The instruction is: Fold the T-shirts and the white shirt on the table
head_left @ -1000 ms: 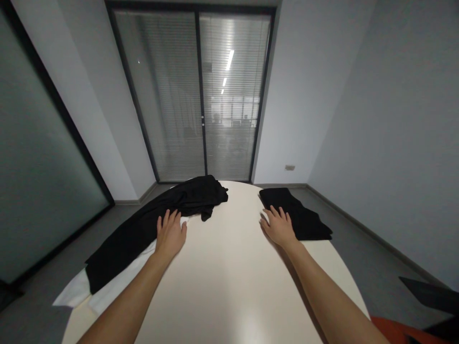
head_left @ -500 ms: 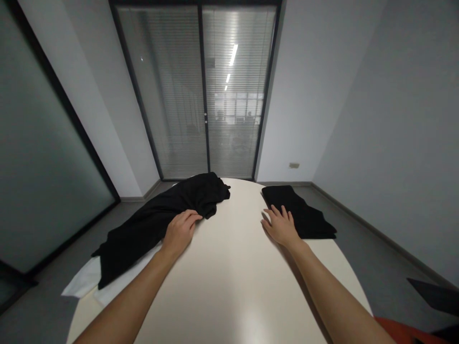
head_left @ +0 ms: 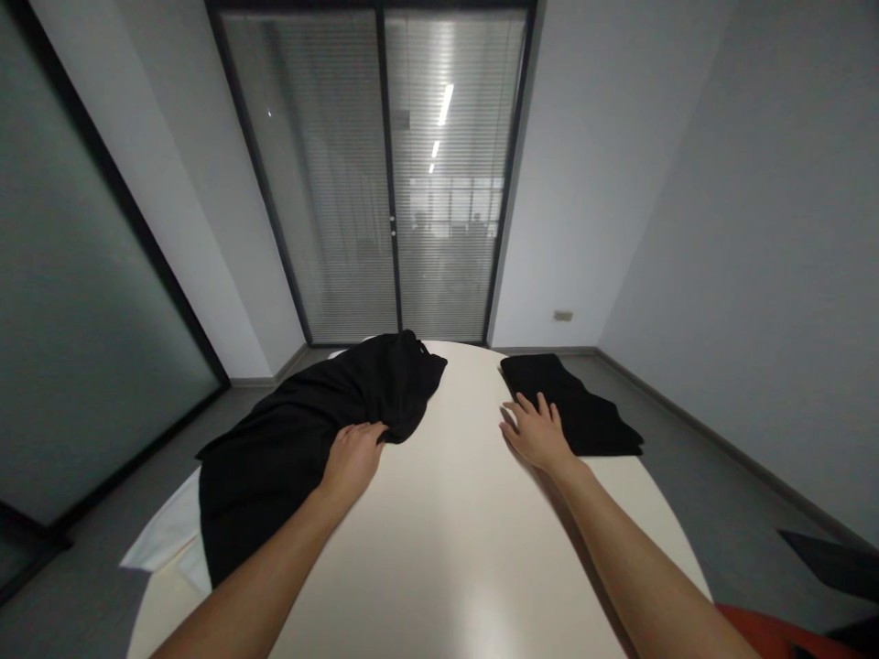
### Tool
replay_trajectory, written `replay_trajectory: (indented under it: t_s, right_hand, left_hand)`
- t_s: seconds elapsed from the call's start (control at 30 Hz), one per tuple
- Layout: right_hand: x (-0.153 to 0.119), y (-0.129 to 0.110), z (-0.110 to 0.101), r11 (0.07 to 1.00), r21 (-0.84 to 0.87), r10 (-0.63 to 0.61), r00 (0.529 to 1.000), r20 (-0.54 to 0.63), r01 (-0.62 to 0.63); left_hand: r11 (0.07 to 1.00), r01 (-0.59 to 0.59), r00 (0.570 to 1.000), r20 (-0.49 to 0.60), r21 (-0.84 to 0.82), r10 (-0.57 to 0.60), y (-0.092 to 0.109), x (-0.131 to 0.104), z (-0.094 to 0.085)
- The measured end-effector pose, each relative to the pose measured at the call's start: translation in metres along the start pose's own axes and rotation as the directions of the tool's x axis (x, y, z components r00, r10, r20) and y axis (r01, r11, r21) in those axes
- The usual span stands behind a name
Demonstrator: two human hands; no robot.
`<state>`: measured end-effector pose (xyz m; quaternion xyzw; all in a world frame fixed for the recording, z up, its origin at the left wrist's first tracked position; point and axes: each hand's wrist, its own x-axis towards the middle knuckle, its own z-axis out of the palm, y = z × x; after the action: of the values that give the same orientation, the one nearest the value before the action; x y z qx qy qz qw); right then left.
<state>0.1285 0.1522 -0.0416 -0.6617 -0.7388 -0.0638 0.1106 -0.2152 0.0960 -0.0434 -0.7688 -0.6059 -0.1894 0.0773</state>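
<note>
A rumpled black cloth (head_left: 295, 430) lies along the left side of the round white table (head_left: 439, 549). My left hand (head_left: 355, 458) is closed on its near edge, with the fingertips partly hidden in the fabric. White fabric (head_left: 165, 526) shows from under the cloth at the left rim. On the right, a folded black garment (head_left: 583, 412) lies flat. My right hand (head_left: 539, 433) rests with fingers spread at that garment's left edge, some fingertips on it and the thumb side over the tabletop.
Beyond the table stands a glass partition (head_left: 446, 256) with blinds. A red object (head_left: 789, 631), perhaps a chair, with a dark part above it, is at the lower right. Walls rise on both sides.
My left hand has moved slightly down and right, drawing the black cloth toward me; the cloth is spread wider and covers more of the white fabric. My right hand has stayed in place.
</note>
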Motion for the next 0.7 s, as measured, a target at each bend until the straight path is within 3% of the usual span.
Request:
replay_trajectory:
  t_s: [0.07,0.13,0.23,0.33,0.37,0.43,0.53,0.7]
  right_hand:
    - [0.000,0.000,0.000,1.000,0.018,-0.005,1.000,-0.006,0.005]
    - [0.001,0.000,0.000,0.999,0.051,-0.014,1.000,-0.012,0.015]
    - [0.001,-0.001,-0.004,0.986,0.143,-0.082,0.997,-0.012,0.083]
    - [0.000,-0.005,-0.008,0.921,0.274,-0.286,0.958,-0.012,0.278]
    - [0.000,-0.007,-0.009,0.884,0.315,-0.358,0.934,-0.022,0.346]
    - [-0.001,-0.011,-0.010,0.812,0.375,-0.464,0.884,-0.050,0.447]
    - [-0.001,-0.018,-0.009,0.741,0.415,-0.546,0.834,-0.085,0.528]
    - [-0.001,-0.029,-0.016,0.689,0.477,-0.575,0.812,-0.097,0.545]
  left_hand:
    - [0.999,-0.015,0.998,-0.055,-0.046,0.012,-0.002,0.002,-0.001]
    - [0.994,-0.082,0.979,-0.194,-0.076,0.066,0.003,0.002,-0.005]
    - [0.944,-0.319,0.901,-0.336,-0.083,0.275,0.019,-0.004,-0.014]
    - [0.812,-0.581,0.784,-0.305,-0.054,0.540,0.038,-0.013,-0.026]
    - [0.782,-0.620,0.767,-0.266,-0.067,0.584,0.044,-0.016,-0.030]
    - [0.771,-0.622,0.782,-0.169,-0.140,0.600,0.054,-0.019,-0.038]
    - [0.813,-0.528,0.841,-0.017,-0.245,0.541,0.062,-0.020,-0.045]
    - [0.895,-0.377,0.913,0.068,-0.237,0.403,0.063,-0.019,-0.032]
